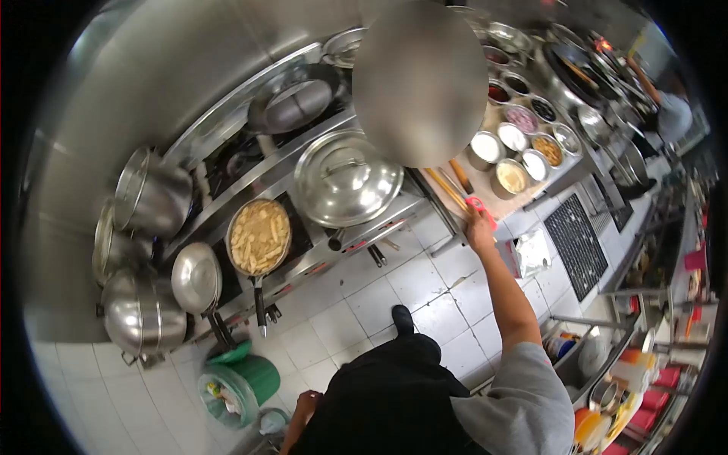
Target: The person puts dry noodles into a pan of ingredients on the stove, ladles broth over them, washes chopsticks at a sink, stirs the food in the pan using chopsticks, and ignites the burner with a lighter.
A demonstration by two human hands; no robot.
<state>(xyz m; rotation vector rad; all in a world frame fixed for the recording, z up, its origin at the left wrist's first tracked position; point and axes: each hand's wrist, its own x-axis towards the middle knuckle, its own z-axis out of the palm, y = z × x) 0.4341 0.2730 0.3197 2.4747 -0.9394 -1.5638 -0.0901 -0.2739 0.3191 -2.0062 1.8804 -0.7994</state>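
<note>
Right arm: stretched forward, hand (pixel 479 230) at the table's (pixel 523 199) edge.
Right fingers: touching the red handle (pixel 480 205); grip cannot be told.
Left hand (pixel 305 406): low beside the body, fingers bent, contents hidden.
Just beyond right fingers: brown handle (pixel 461 177), yellowish sticks (pixel 446 189), metal tubs (pixel 479 160).
Ahead of left fingers: pan (pixel 259 299) of food.
Left of them: green bin (pixel 262 377).

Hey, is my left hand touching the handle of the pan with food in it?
Apart. The head view plainly shows floor tiles between your left hand and the pan handle.
</note>
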